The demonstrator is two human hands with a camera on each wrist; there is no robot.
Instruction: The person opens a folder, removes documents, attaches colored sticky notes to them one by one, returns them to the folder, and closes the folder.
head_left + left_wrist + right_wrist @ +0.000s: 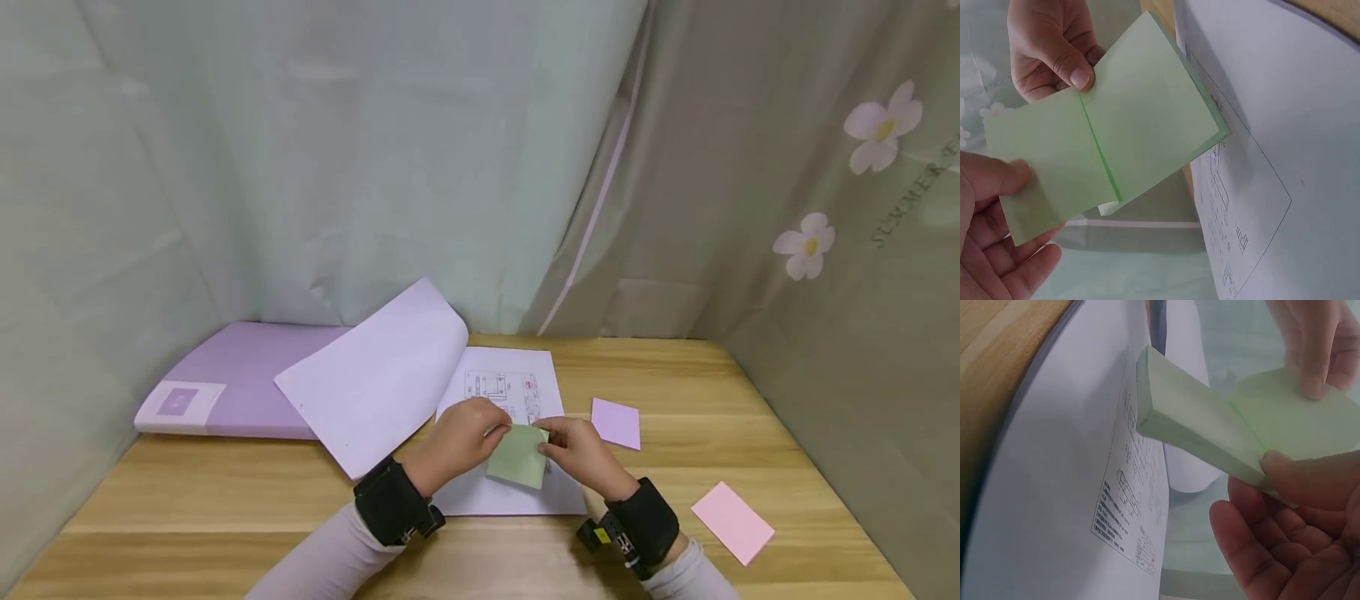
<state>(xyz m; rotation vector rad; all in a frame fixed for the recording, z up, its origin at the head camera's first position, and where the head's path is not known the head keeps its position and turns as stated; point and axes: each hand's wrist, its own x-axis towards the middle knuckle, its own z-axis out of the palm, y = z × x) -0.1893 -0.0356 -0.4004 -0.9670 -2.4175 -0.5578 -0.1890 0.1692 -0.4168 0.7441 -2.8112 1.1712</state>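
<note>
Both hands hold a green sticky note pad (517,460) above a white page (501,497) printed with line drawings. Thumb and fingers of the left hand (459,440) pinch the pad's top sheet (1044,140), which is lifted and folded back along a crease. At that crease the right hand (583,452) grips the thick stack, thumb on top and fingers beneath, as the right wrist view shows. The sheet still joins the pad along the crease line. Below the pad, part of the printed drawing is hidden in the head view.
A large white sheet (378,375) is turned back to the left, over a purple folder (262,367) with a white label. Right of the page lie a lilac sticky note pad (617,423) and a pink one (732,522). Curtains (420,150) hang behind the wooden table (225,500).
</note>
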